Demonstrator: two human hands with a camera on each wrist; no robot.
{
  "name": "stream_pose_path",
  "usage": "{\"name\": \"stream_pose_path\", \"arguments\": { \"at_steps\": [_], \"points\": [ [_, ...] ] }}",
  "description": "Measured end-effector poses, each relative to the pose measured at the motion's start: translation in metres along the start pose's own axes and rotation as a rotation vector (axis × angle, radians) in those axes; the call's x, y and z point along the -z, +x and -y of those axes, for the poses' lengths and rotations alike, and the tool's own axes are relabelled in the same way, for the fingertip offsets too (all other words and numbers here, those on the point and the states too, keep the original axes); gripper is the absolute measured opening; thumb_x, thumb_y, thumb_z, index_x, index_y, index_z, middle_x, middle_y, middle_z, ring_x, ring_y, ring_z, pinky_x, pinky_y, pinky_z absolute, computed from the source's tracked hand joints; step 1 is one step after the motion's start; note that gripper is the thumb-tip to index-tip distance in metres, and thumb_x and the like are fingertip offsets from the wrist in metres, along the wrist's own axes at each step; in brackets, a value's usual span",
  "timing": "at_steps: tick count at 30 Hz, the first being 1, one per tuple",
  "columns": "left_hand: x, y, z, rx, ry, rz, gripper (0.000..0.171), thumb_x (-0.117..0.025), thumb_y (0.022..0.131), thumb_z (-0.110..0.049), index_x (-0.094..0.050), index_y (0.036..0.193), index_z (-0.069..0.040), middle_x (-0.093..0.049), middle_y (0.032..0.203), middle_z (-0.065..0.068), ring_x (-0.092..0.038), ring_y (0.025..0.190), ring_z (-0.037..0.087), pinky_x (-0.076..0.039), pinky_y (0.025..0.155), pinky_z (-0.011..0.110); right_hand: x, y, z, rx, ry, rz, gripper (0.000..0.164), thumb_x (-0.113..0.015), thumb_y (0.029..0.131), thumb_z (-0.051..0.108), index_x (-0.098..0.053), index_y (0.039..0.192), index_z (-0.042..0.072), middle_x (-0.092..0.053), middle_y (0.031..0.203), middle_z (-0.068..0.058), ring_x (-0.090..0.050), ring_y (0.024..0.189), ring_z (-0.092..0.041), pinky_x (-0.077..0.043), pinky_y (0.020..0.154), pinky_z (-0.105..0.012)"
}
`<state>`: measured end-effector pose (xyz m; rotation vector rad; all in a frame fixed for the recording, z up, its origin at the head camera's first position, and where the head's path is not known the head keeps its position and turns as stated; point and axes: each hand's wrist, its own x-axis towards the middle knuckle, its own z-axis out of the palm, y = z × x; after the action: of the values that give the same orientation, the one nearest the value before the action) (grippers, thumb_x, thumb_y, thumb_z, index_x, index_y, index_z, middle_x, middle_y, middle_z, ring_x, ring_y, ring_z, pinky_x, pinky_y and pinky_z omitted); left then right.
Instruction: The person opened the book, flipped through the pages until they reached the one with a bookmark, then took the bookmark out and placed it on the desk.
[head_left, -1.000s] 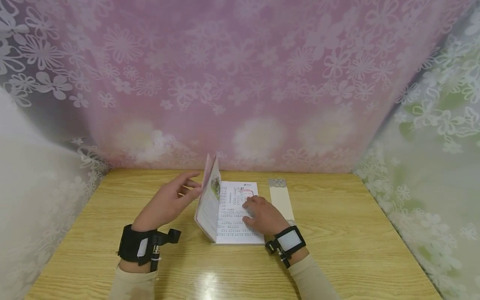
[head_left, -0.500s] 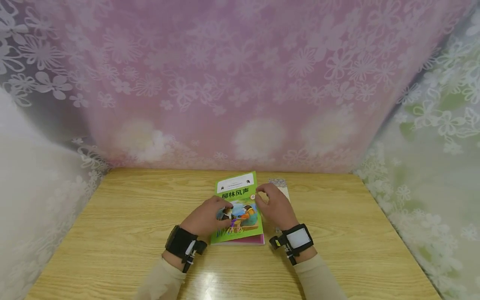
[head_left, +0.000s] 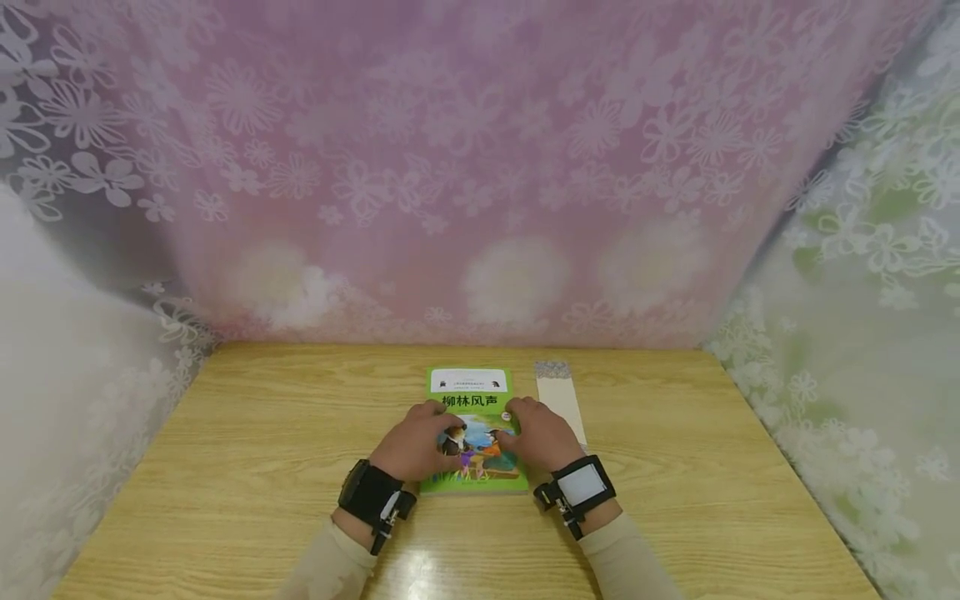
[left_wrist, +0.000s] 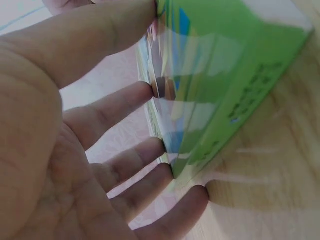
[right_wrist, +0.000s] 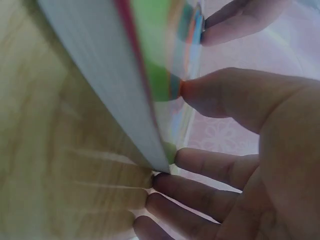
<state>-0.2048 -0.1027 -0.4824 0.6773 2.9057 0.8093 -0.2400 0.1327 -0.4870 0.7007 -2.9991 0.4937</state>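
Note:
A green storybook (head_left: 470, 382) with a white title panel and cartoon animals lies closed on the table in the head view. My left hand (head_left: 412, 442) rests on the left side of its cover; in the left wrist view, the thumb and several fingertips touch the cover near the green spine (left_wrist: 235, 110), and one fingertip is on the table. My right hand (head_left: 547, 436) rests at the cover's right side. Its thumb and index finger touch the cover in the right wrist view, while the other fingertips reach down beside the page block (right_wrist: 110, 75) to the table.
A cream paper strip (head_left: 558, 400) with grey patterned ends lies right of the book, its lower end partly behind the right hand. The wood-grain table (head_left: 285, 417) meets a pink floral curtain (head_left: 465, 208) at the back.
The book went from held open, to its cover coming down, to closed flat. My left hand moved right from the lifted pages onto the cover; my right hand shifted to the book's right edge.

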Motion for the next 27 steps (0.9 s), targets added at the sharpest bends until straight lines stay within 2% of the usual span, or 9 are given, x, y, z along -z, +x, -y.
{"name": "stream_pose_path", "arguments": {
  "at_steps": [6, 14, 18, 27],
  "points": [
    [0.001, -0.002, 0.0, 0.034, 0.0, -0.008, 0.051, -0.075, 0.082, -0.038, -0.063, 0.126, -0.017, -0.045, 0.133, 0.014, -0.038, 0.126, 0.036, -0.049, 0.074, 0.039, -0.006, 0.003, 0.0, 0.032, 0.002, -0.024, 0.039, -0.065, 0.09, 0.037, -0.061, 0.119, 0.011, -0.062, 0.111, -0.005, -0.06, 0.094, -0.024, -0.049, 0.066, -0.036],
    [0.002, -0.002, 0.004, 0.021, 0.002, -0.011, 0.049, -0.076, 0.081, -0.035, -0.063, 0.125, -0.016, -0.046, 0.128, 0.01, -0.04, 0.122, 0.034, -0.047, 0.073, 0.038, -0.006, 0.004, 0.003, 0.068, -0.027, -0.06, 0.033, -0.069, 0.088, 0.036, -0.065, 0.109, 0.011, -0.064, 0.095, -0.003, -0.059, 0.072, -0.017, -0.047, 0.058, -0.032],
    [0.004, -0.002, 0.005, 0.016, 0.003, -0.025, 0.049, -0.077, 0.081, -0.035, -0.063, 0.123, -0.015, -0.047, 0.125, 0.009, -0.042, 0.119, 0.033, -0.047, 0.075, 0.039, -0.005, 0.006, 0.004, 0.077, -0.005, -0.072, 0.032, -0.07, 0.087, 0.035, -0.065, 0.107, 0.01, -0.065, 0.092, -0.003, -0.055, 0.064, -0.014, -0.045, 0.054, -0.03],
    [0.006, -0.006, 0.008, 0.019, -0.012, -0.016, 0.049, -0.078, 0.08, -0.034, -0.063, 0.122, -0.014, -0.047, 0.121, 0.008, -0.044, 0.116, 0.033, -0.047, 0.076, 0.04, -0.015, 0.01, 0.002, 0.081, -0.011, -0.046, 0.036, -0.066, 0.089, 0.039, -0.064, 0.113, 0.011, -0.064, 0.1, -0.003, -0.061, 0.078, -0.018, -0.049, 0.062, -0.033]
  ]
}}
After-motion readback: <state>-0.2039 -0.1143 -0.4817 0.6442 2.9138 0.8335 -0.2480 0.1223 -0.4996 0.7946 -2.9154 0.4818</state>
